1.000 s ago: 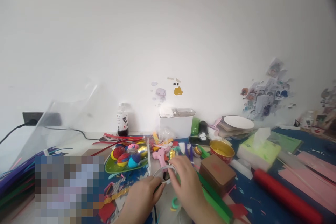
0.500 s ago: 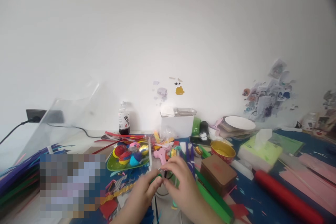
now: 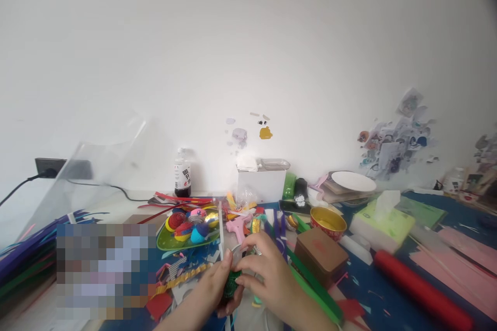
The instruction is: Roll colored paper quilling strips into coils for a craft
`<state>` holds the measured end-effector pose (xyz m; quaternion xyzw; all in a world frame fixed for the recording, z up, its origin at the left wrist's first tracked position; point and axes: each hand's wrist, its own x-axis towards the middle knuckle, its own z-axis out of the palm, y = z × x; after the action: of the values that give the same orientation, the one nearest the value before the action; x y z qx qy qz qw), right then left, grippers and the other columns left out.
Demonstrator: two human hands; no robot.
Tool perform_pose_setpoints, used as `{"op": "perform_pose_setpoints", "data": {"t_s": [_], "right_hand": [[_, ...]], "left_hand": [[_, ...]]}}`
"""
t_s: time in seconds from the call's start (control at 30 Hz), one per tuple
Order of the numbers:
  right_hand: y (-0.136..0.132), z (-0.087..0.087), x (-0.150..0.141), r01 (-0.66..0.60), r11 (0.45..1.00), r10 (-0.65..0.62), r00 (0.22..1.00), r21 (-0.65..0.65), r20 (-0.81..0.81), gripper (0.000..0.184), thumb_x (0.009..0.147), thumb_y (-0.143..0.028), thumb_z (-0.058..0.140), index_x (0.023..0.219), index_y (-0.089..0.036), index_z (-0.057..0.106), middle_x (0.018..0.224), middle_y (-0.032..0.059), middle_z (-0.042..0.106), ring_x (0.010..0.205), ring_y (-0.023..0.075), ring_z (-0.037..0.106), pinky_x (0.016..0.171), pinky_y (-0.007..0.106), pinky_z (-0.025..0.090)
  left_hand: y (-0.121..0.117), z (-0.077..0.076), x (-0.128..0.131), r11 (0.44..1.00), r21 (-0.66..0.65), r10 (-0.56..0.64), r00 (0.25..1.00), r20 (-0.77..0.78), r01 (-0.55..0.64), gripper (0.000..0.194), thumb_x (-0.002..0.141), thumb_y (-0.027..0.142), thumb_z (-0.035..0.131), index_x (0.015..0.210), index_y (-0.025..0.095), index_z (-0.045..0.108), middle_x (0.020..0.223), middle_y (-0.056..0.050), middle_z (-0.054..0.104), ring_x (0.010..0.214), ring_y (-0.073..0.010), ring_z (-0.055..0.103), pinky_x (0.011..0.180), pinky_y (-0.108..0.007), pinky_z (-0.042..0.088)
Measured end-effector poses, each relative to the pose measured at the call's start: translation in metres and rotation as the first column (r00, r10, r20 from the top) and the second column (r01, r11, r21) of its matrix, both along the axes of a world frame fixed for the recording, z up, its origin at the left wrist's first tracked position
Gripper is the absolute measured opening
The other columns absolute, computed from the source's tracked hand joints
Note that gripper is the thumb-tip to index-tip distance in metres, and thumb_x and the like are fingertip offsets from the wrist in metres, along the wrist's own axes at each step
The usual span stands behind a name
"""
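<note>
In the lower middle of the head view, a dark green, ridged ball-like piece (image 3: 232, 284) sits between my hands. My left hand (image 3: 207, 289) is closed around it from the left, thumb on top and fingers underneath. From the right, the bent fingers of my right hand (image 3: 267, 271) press on the same piece. A pale, thin rounded edge (image 3: 236, 254) shows above it by my fingertips; what it belongs to, I cannot make out. Just beyond my hands lies a pink hot glue gun (image 3: 237, 226). To the left, a green leaf-shaped tray (image 3: 165, 240) bears several colourful ridged balls (image 3: 199, 234).
A brown box (image 3: 322, 251), a gold-and-red bowl (image 3: 328, 222) and a tissue box (image 3: 382, 222) stand to the right. A red roll (image 3: 421, 289) lies near the right front. Paper strips and scraps cover much of the table. A bottle (image 3: 182, 173) stands by the wall.
My left hand has turned upward around the green piece, which now shows plainly. My right fingers have shifted onto its side, and the thin pale edge has risen into view.
</note>
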<state>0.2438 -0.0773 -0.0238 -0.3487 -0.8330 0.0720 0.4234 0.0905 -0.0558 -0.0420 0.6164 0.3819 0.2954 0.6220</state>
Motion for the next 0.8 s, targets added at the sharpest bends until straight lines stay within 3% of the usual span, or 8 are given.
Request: {"op": "perform_pose_setpoints", "data": {"t_s": [0.13,0.27,0.5,0.63,0.73,0.8], "right_hand": [[-0.001,0.001,0.004,-0.017,1.0,0.016,0.997,0.007,0.079,0.024,0.07,-0.019,0.07,0.093,-0.02,0.064,0.105,0.0069,0.051,0.099,0.0198,0.049,0.084,0.03,0.042],[-0.003,0.005,0.007,-0.031,0.998,0.022,0.988,0.051,0.155,0.02,0.079,-0.019,0.061,0.099,-0.023,0.063,0.106,0.0062,0.052,0.1,0.0187,0.048,0.085,0.03,0.041],[-0.003,0.0,0.004,-0.037,0.978,0.006,0.989,0.203,0.148,0.015,0.086,-0.018,0.049,0.092,-0.021,0.062,0.096,0.0057,0.055,0.088,0.0165,0.049,0.075,0.028,0.042],[-0.002,-0.005,0.002,-0.022,0.944,-0.026,0.99,0.331,0.14,0.016,0.086,-0.014,0.046,0.083,-0.019,0.06,0.083,0.0041,0.055,0.075,0.0147,0.047,0.065,0.026,0.039],[-0.001,-0.005,0.002,0.009,0.935,-0.055,0.991,0.353,0.12,0.016,0.086,-0.014,0.046,0.081,-0.02,0.061,0.084,0.0037,0.054,0.075,0.0145,0.046,0.065,0.026,0.039],[0.0,-0.003,0.003,0.04,0.942,-0.077,0.992,0.333,0.099,0.016,0.086,-0.015,0.047,0.083,-0.021,0.062,0.087,0.0047,0.053,0.079,0.0156,0.047,0.068,0.027,0.04]], "left_hand": [[-0.006,0.008,0.002,0.992,-0.119,0.055,0.998,0.021,-0.052,0.067,0.063,0.081,0.024,0.047,0.019,0.042,0.035,0.005,0.039,0.033,-0.0068,0.03,0.039,-0.022,0.018],[-0.009,0.012,0.001,0.974,-0.225,-0.01,0.993,0.118,0.037,0.068,0.064,0.081,0.024,0.045,0.018,0.042,0.037,0.007,0.035,0.034,-0.0045,0.021,0.039,-0.021,0.01],[-0.004,0.008,-0.002,0.957,-0.278,-0.071,0.995,0.065,0.086,0.077,0.061,0.083,0.012,0.039,0.017,0.044,0.03,0.007,0.025,0.03,-0.0043,0.017,0.039,-0.023,0.006],[-0.005,0.01,0.0,0.955,-0.286,-0.045,0.992,0.118,0.077,0.07,0.065,0.081,0.02,0.044,0.017,0.043,0.036,0.007,0.031,0.034,-0.0038,0.016,0.041,-0.023,0.004],[-0.008,0.012,0.001,0.969,-0.238,-0.036,0.987,0.154,0.072,0.06,0.068,0.075,0.031,0.053,0.018,0.041,0.045,0.008,0.034,0.04,-0.0045,0.016,0.043,-0.021,0.007],[-0.008,0.012,0.002,0.987,-0.162,0.005,0.998,0.066,0.005,0.056,0.069,0.074,0.033,0.056,0.019,0.039,0.049,0.009,0.032,0.043,-0.0057,0.018,0.044,-0.021,0.012]]}}
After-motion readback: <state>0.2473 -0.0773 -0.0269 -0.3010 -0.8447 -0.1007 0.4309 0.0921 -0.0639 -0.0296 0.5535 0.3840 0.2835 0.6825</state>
